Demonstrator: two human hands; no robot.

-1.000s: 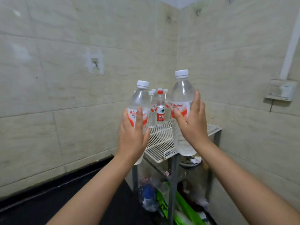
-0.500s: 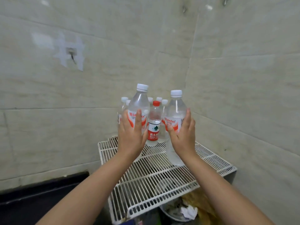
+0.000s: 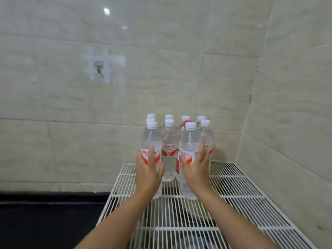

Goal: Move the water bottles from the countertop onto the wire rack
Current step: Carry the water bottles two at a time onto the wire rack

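Setting two bottles down on wire rack, white grid against tiled corner wall. Black countertop just left of rack, no bottles visible on it from here. Cluster of bottles already upright at rack's back, caps white, one red. Left hand wrapped around left bottle at label band, fingers curled round, thumb up front. Right hand closed round right bottle same way, palm on side, fingers behind. Both bottles upright, bases at or just touching wires; can't tell which. Look full, so moderately heavy; thin plastic, dents under squeeze, smooth and a bit slippery. Best held mid-body at label. Narrow bases may rock on wires, so seat flat before release.
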